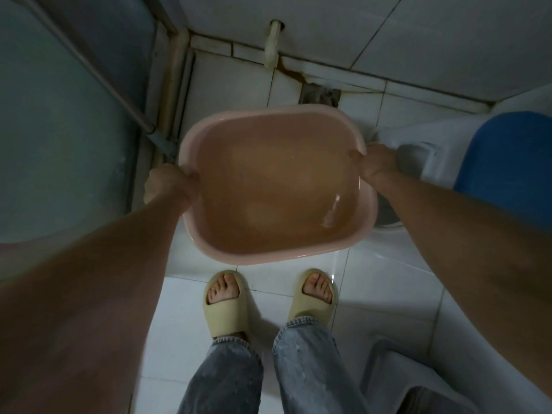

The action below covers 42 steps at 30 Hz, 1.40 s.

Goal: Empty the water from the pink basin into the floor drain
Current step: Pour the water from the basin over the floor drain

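Observation:
I hold a pink basin [209, 127] level above the white tiled floor, with water inside it. My left hand [167, 182] grips its left rim and my right hand [378, 165] grips its right rim, thumbs over the edge. The floor drain [319, 95] is a dark square opening just beyond the basin's far edge, close to the back wall. My fingers under the rim are hidden.
A white pipe [273, 43] comes out of the back wall above the drain. A glass shower door [59, 115] with a metal bar stands at the left. A white toilet with a blue lid [504, 156] is at the right. My feet in yellow slippers [227, 303] stand below the basin.

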### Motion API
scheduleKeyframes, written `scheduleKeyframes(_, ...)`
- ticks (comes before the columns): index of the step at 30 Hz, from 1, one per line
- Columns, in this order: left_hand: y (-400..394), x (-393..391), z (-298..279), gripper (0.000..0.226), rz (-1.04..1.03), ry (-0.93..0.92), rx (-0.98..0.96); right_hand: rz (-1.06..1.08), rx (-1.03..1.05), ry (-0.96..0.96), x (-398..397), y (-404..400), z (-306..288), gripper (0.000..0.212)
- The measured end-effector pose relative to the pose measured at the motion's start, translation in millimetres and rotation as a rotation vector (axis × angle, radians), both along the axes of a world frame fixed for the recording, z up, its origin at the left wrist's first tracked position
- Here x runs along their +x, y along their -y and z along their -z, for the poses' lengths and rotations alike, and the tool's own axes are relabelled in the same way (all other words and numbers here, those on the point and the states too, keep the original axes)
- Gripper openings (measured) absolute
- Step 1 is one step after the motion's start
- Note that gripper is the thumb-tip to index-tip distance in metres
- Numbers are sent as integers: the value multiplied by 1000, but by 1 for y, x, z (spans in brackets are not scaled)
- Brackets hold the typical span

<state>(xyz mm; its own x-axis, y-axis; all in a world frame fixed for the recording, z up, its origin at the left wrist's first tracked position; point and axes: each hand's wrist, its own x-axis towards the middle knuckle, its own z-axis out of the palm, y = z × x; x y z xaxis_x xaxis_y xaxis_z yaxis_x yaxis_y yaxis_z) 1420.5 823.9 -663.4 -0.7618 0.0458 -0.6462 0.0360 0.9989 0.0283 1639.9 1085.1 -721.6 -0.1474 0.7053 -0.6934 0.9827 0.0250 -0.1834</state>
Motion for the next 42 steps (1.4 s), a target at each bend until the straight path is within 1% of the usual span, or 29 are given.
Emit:
scheduleKeyframes(3,0,0,-1,42,-12,-2,-2,-6,-8,18,1,-1,2,66)
scheduleKeyframes(8,0,0,-3,42,-30,-3,10,-6,-10,5,0,-1,1,58)
scheduleKeyframes(23,-3,-2,-5,44,15,4,20,15,-25,-14,3,-2,-5,57)
scheduleKeyframes(31,-7,-3,-4,38,-41,10,38,18,-40,-7,1,-4,-7,56)
scheduleKeyframes(37,-7,-6,-2,45,-12,1,33,-7,-20,6,-1,-5,-7,58)
scheduleKeyframes(42,-10,-8,-1,44,-31,-3,34,3,-33,8,-2,-5,-5,58)
